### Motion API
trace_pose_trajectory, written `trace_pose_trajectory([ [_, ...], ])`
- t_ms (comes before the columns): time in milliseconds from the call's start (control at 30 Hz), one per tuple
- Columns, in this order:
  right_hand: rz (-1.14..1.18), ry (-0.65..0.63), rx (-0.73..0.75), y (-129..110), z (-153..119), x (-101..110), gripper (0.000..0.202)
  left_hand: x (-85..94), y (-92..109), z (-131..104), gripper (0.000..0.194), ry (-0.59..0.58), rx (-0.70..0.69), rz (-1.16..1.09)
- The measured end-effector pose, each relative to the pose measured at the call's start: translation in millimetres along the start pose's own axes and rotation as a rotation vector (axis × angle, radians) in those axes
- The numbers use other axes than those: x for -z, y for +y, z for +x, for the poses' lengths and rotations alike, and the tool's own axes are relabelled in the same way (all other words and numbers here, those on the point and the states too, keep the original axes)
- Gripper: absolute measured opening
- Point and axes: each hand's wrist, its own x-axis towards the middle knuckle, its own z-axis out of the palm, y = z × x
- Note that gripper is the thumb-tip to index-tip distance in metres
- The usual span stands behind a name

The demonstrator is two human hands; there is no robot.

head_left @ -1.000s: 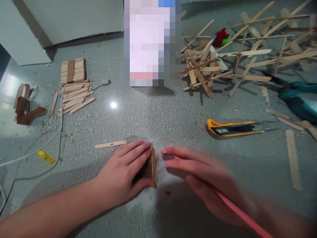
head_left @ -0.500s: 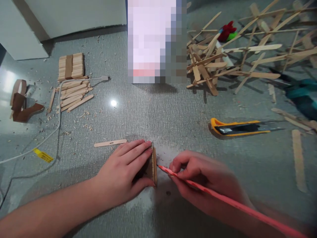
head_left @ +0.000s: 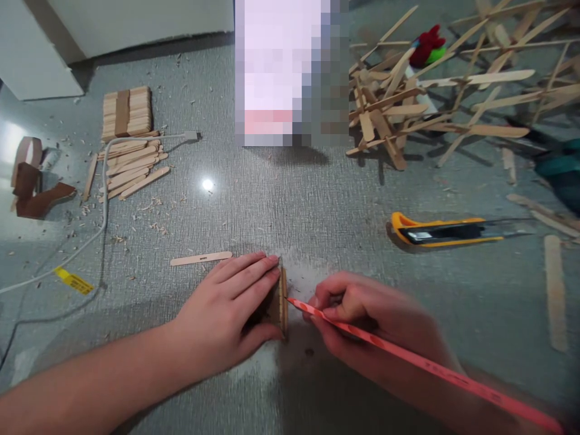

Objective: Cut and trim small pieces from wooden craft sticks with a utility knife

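Note:
My left hand (head_left: 235, 296) lies over a small brown wooden piece (head_left: 284, 305), its fingertips and thumb at the two ends of the piece's right edge. Thin wooden strips run along that edge; the rest is hidden under the palm. My right hand (head_left: 357, 314) grips a long pink pencil (head_left: 389, 344) with its fingers pinched near the point. The dark pencil tip touches or nearly touches the strip edge. Just beyond my left hand is a single craft stick (head_left: 199, 258) with a small dark mark.
A yellow utility knife (head_left: 448, 232) lies at right, below crossed craft sticks (head_left: 385, 112) and a red toy (head_left: 427, 47). At left are a banded stick bundle (head_left: 140, 112), loose sticks (head_left: 136, 168), a white cable (head_left: 105, 199) and brown strips (head_left: 38, 202).
The pencil tip has shifted slightly left and up, closer to the strip edge. The objects at right appear farther right as the view shifts slightly. My left hand has stayed in place.

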Motion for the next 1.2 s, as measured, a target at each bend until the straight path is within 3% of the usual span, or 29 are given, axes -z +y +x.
trace_pose_trajectory([
  [233,0.004,-0.003,-0.001,-1.5,0.2,0.4,0.025,-0.7,0.2,-0.7,0.062,-0.002,0.003,-0.002],
  [567,0.017,0.000,-0.014,-2.6,0.4,1.2,0.026,1.6,4.1,1.7,0.048,0.009,-0.026,0.027],
  [1200,0.026,-0.004,-0.041,-5.1,4.6,1.7,0.027,-1.3,4.5,2.1,0.048,-0.007,-0.027,0.030],
])
